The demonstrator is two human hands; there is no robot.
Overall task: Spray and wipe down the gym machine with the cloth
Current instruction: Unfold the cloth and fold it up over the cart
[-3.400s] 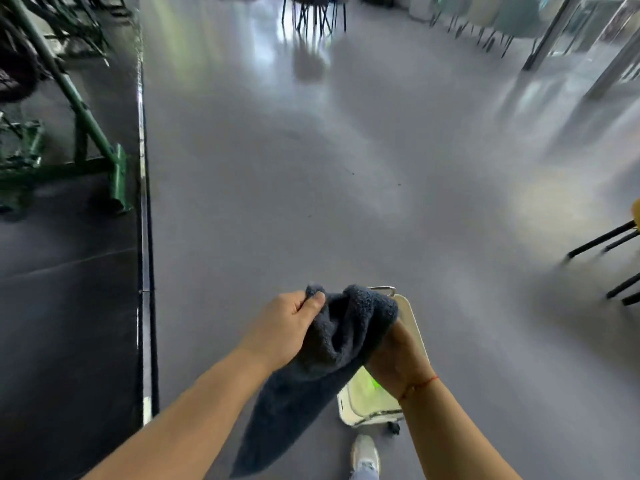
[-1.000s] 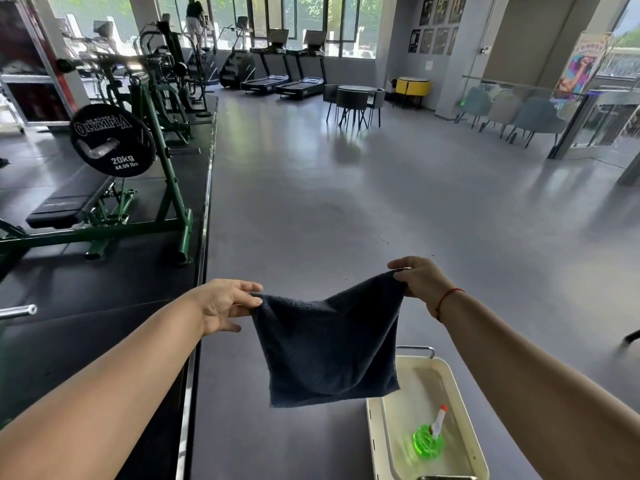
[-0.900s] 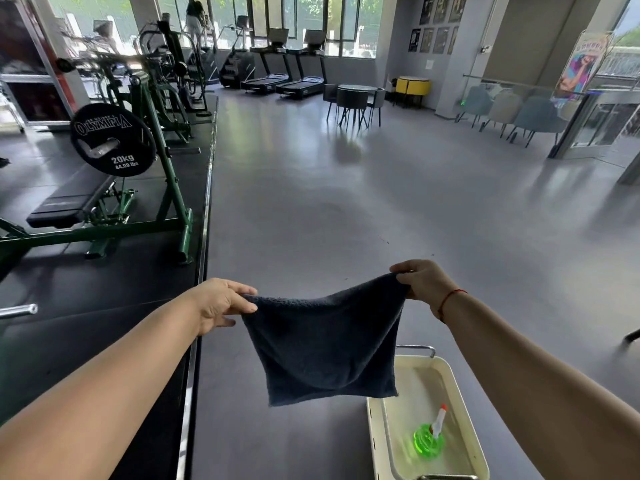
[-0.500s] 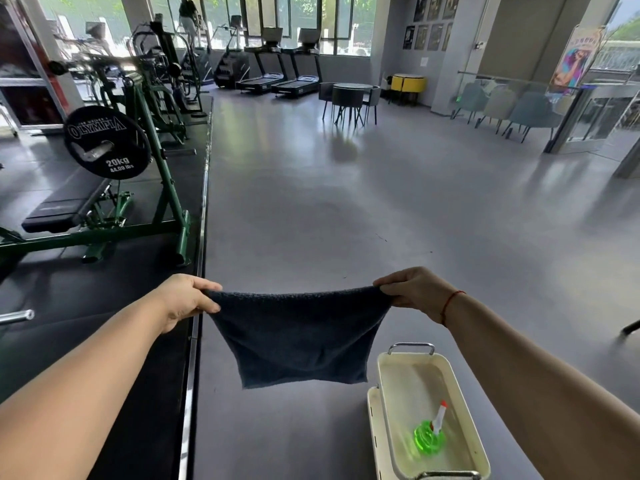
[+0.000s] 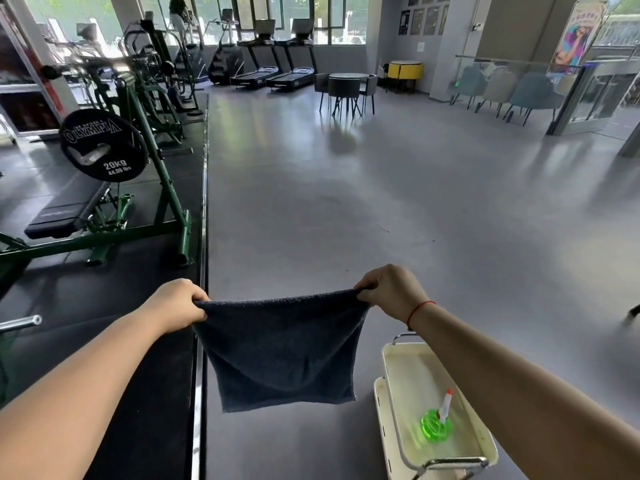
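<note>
Head view: my left hand (image 5: 176, 303) and right hand (image 5: 391, 289) each pinch a top corner of the dark cloth (image 5: 284, 348), which hangs stretched flat between them above the grey floor (image 5: 381, 209). The green spray bottle (image 5: 437, 422) lies in the cream cart tray (image 5: 408, 372), below my right forearm. The green gym machine (image 5: 145, 174) stands well apart, at far left.

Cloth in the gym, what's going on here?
A person holds a dark cloth spread out in front of them, with the left hand and the right hand each gripping a top corner. A green spray bottle stands untouched in the cream cart under the right arm. The green machine stands off to the left, and wiping has not begun.
</note>
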